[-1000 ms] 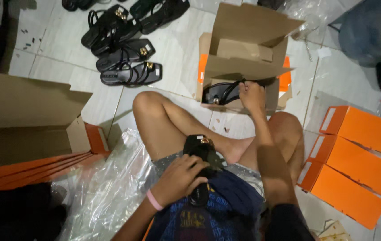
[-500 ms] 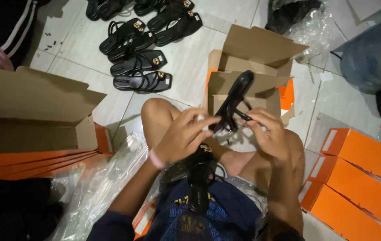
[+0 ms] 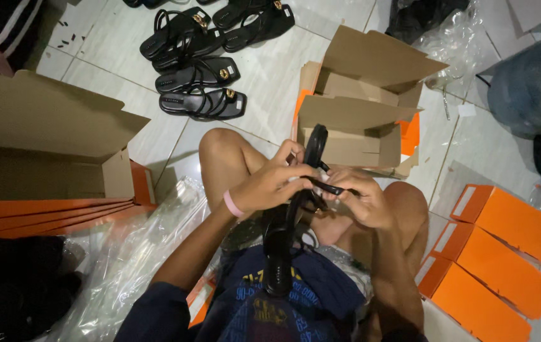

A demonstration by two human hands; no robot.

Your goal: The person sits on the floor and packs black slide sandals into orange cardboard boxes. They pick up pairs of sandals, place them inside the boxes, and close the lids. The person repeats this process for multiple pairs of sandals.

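Since the earlier frame the black sandal (image 3: pixel 313 166) has come lower and nearer, upright above the knees, in front of the open cardboard box (image 3: pixel 353 120); the left hand (image 3: pixel 270 185) is closed around its sole, and the right hand (image 3: pixel 353 199) pinches a strap. To do it well, I think the left hand should hold the sole steady while the right works the strap gently; a second sandal (image 3: pixel 280 253) lies on the lap.

Black strappy sandal (image 3: pixel 313 166), held upright at frame centre, sole edge-on; second black sandal (image 3: pixel 281 250) lying below it on lap.
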